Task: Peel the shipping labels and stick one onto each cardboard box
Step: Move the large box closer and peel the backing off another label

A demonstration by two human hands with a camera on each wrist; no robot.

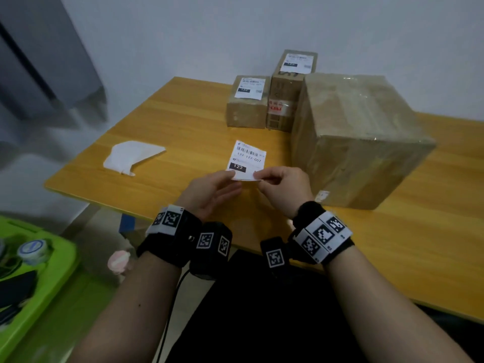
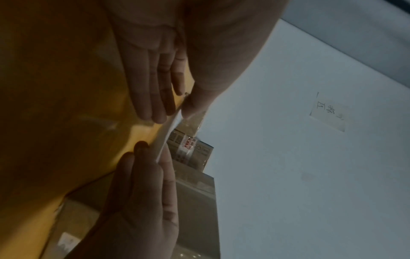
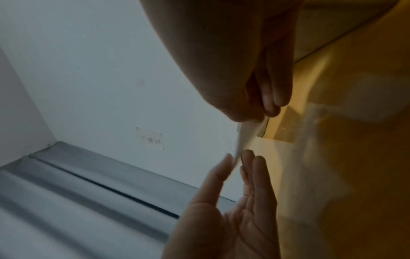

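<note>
A white shipping label (image 1: 246, 159) with a barcode hangs above the wooden table (image 1: 162, 121), held at its near edge by both hands. My left hand (image 1: 233, 176) pinches the near left corner between thumb and fingers (image 2: 155, 105). The right hand (image 1: 258, 176) pinches the near right corner. In the wrist views the label (image 2: 166, 136) (image 3: 244, 140) shows edge-on between the two hands. A large cardboard box (image 1: 361, 142) stands just right of the hands and shows no label on its top. Two smaller boxes (image 1: 247, 103) (image 1: 290, 87) behind it each carry a label.
Crumpled white backing paper (image 1: 133, 157) lies on the table's left part. A green bin (image 1: 39, 271) holding tape rolls sits on the floor at the lower left. The white wall (image 1: 235, 35) runs close behind the boxes.
</note>
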